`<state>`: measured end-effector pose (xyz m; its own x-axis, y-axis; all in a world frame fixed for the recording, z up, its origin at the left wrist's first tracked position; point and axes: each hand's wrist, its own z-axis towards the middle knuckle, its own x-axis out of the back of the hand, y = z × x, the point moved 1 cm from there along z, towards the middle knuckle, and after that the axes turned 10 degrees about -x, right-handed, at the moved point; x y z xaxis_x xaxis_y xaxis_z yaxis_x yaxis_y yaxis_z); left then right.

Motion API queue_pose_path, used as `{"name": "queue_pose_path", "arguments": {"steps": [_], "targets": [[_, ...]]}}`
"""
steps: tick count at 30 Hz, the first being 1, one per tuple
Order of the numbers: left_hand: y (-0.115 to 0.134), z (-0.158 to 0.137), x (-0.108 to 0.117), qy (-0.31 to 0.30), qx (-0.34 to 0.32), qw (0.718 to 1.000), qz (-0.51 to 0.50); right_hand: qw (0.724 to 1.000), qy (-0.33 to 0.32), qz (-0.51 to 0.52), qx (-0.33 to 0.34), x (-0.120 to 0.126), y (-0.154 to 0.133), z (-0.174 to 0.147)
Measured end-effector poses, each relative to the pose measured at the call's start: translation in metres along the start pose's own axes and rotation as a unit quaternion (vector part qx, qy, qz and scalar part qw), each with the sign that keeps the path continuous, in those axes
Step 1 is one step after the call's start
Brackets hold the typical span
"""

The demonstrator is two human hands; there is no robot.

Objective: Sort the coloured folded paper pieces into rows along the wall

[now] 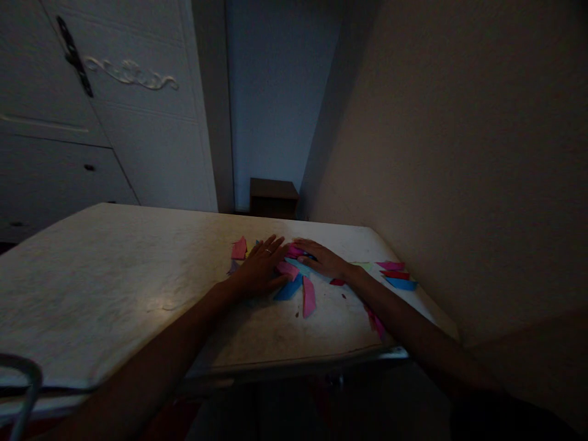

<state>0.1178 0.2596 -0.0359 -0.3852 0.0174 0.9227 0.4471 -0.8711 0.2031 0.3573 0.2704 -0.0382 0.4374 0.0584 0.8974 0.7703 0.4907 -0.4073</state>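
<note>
My left hand lies palm down over scraps of coloured paper, its fingers stretched forward and slightly apart, a ring on one of them. Opposite it, my right hand rests flat on the same pile, fingers pointing left. Between the hands show a light blue paper piece and a pink paper piece. Closer to me lie a blue paper piece and a pink strip. A salmon-pink scrap sits beyond my left hand. Whatever is under both palms is hidden.
The white table runs far to the left. At its right side lie a red strip and a blue strip. More pink scraps sit by my right forearm. A wall borders the right; a white cabinet stands behind.
</note>
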Motion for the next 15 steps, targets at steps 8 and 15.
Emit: {"name": "queue_pose_path", "arguments": {"steps": [8, 15], "targets": [[0.006, -0.001, 0.009, -0.050, 0.010, 0.998, -0.022, 0.999, 0.027, 0.030, 0.010, 0.022, -0.019, 0.001], [0.002, 0.000, 0.010, -0.011, -0.007, 1.000, -0.007, 0.932, 0.202, -0.112, -0.279, 0.086, 0.047, -0.085]]}}
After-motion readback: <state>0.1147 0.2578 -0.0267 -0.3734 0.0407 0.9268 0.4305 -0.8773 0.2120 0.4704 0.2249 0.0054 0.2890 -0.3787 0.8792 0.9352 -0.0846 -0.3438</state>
